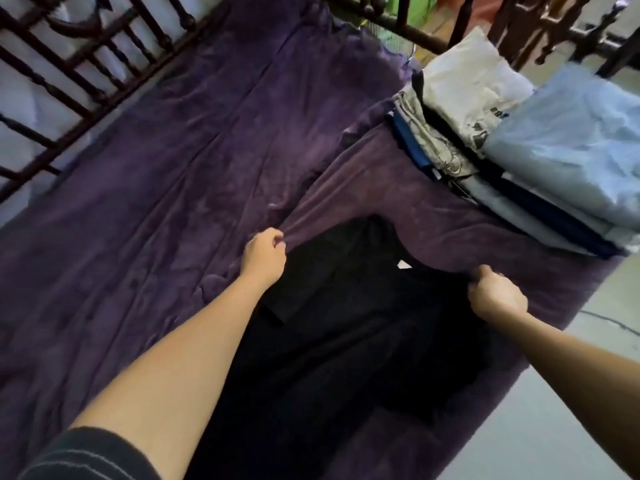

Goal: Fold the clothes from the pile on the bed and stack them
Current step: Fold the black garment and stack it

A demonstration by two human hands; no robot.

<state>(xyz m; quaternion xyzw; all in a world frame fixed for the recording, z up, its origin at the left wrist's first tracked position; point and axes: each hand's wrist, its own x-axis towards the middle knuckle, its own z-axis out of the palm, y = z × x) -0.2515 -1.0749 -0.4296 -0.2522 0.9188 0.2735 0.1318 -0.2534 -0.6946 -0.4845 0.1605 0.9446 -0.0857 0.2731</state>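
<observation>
A black shirt (346, 341) lies flat on the purple bed sheet (173, 185), its collar and a white tag (403, 264) pointing away from me. My left hand (265, 252) pinches the cloth at the shirt's far left corner, where black meets purple. My right hand (495, 296) grips the far right corner with curled fingers. A sleeve part lies folded over the shirt near my left hand. To the right stand stacks of folded clothes (450, 150), one topped by a white printed garment (467, 84), the other by a light blue one (571, 143).
A dark wooden bed frame with railings (86, 81) runs along the far left and top. The sheet is wrinkled and bunched in a ridge (433, 209) just beyond the shirt. The bed's right edge drops to a pale floor (571, 393).
</observation>
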